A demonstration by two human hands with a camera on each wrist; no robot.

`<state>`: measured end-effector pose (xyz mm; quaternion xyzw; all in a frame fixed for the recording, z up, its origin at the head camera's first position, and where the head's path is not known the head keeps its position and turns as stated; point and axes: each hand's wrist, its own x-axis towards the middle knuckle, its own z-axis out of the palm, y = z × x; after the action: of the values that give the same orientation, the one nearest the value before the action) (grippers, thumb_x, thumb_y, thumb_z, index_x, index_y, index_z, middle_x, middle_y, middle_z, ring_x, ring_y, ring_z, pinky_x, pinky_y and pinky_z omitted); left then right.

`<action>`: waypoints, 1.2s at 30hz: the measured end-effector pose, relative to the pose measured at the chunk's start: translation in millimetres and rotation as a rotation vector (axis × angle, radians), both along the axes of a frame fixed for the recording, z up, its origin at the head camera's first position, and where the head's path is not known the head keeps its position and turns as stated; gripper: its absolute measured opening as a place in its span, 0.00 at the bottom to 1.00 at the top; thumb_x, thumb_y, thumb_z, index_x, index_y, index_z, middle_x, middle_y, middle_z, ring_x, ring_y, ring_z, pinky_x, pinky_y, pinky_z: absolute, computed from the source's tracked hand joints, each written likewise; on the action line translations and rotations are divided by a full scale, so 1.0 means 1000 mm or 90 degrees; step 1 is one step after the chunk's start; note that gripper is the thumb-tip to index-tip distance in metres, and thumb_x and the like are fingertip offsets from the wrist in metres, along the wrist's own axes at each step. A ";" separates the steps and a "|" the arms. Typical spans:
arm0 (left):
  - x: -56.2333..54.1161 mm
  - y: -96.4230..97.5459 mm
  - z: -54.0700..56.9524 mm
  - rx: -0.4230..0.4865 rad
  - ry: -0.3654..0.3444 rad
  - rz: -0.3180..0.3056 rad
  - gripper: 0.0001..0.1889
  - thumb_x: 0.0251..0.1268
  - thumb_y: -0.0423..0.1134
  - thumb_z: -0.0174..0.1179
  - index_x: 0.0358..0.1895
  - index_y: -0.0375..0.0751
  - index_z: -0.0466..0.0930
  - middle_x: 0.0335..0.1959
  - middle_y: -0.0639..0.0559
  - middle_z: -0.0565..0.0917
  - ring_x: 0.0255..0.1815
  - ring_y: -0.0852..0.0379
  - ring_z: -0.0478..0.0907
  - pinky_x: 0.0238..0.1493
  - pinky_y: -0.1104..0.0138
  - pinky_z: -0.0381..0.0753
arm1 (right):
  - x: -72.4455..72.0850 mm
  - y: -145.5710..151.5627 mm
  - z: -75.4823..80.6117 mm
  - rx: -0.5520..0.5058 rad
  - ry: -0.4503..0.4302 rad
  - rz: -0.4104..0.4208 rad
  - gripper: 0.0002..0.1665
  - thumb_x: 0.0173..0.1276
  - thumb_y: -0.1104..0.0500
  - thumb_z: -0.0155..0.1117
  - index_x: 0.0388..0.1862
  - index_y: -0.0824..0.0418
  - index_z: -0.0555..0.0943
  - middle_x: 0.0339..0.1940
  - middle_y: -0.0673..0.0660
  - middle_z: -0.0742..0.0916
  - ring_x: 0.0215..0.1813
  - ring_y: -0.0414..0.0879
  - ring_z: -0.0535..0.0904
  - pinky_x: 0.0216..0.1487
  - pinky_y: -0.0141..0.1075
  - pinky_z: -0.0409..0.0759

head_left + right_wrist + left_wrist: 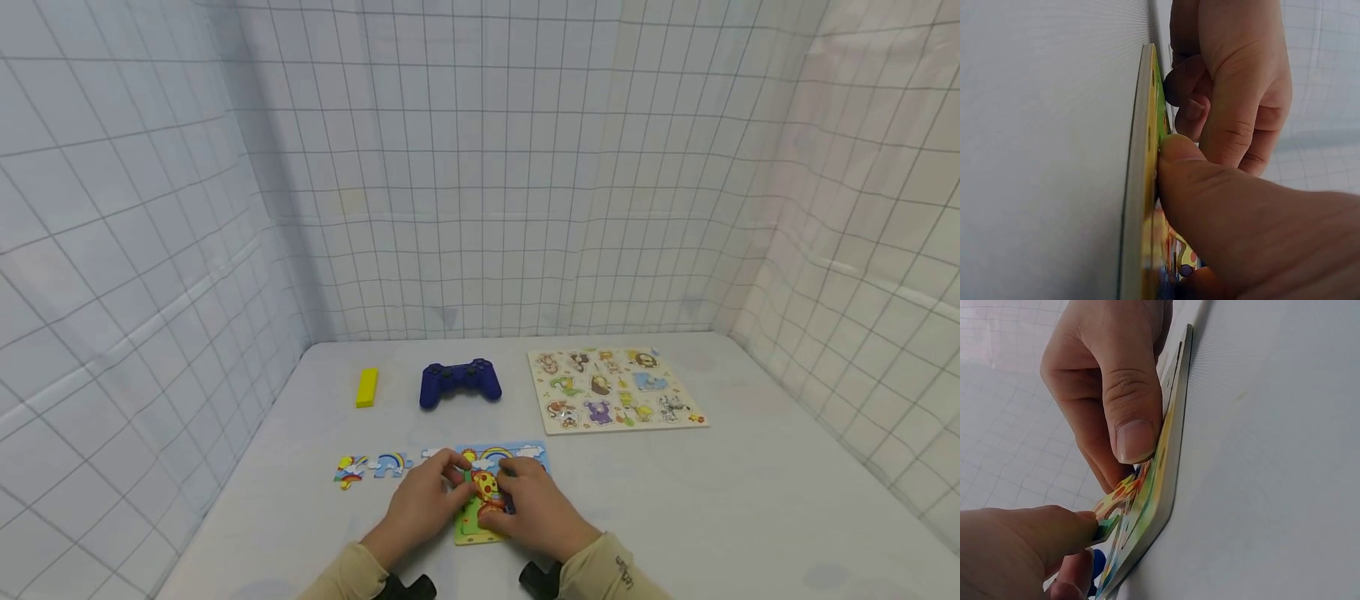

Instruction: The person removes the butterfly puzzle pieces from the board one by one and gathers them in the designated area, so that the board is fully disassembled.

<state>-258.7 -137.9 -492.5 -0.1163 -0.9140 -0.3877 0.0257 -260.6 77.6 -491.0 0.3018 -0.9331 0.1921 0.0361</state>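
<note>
Near the front of the table lies a jigsaw puzzle board (pixel 537 451) with a sky, rainbow and green picture. My left hand (pixel 422 497) pinches a green, yellow and orange puzzle piece (pixel 1107 529) between thumb and fingers; in the left wrist view it is tilted above the board. Across the board's right part, my right hand (pixel 545 510) is bent, its thumb (pixel 1179 153) resting on the top face near the front edge. Its other fingertips are partly hidden, and whether they hold a piece does not show. A spotted giraffe picture (pixel 486 483) shows between the hands.
Loose puzzle pieces lie left of the board, among them a colourful one (pixel 350 471) and a rainbow one (pixel 390 465). Farther back are a yellow block (pixel 367 387), a blue game controller (pixel 460 381) and an animal puzzle board (pixel 615 417). Gridded white sheeting (pixel 480 167) surrounds the table.
</note>
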 end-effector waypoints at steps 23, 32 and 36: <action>0.022 -0.120 0.023 0.167 -0.195 0.109 0.17 0.67 0.45 0.69 0.52 0.37 0.83 0.34 0.51 0.86 0.31 0.54 0.83 0.26 0.64 0.78 | -0.002 0.001 0.001 0.005 -0.027 -0.004 0.41 0.68 0.33 0.68 0.64 0.64 0.82 0.71 0.62 0.78 0.73 0.58 0.71 0.71 0.53 0.71; 0.030 -0.149 0.018 0.095 -0.192 0.158 0.14 0.67 0.40 0.68 0.49 0.36 0.83 0.28 0.52 0.86 0.26 0.55 0.81 0.25 0.66 0.75 | -0.003 0.001 0.001 0.010 -0.032 -0.005 0.42 0.68 0.33 0.68 0.65 0.64 0.81 0.71 0.62 0.78 0.74 0.58 0.70 0.72 0.53 0.70; 0.031 -0.149 0.018 0.047 -0.171 0.172 0.12 0.67 0.38 0.67 0.48 0.36 0.82 0.29 0.54 0.87 0.27 0.56 0.81 0.27 0.64 0.77 | -0.001 0.001 0.002 0.005 -0.047 -0.005 0.42 0.68 0.33 0.67 0.66 0.64 0.80 0.72 0.62 0.77 0.74 0.59 0.70 0.72 0.54 0.69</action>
<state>-228.0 -287.1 -474.4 0.0613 -0.9016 -0.4262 -0.0401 -261.5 78.4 -489.4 0.2906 -0.9359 0.1991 0.0011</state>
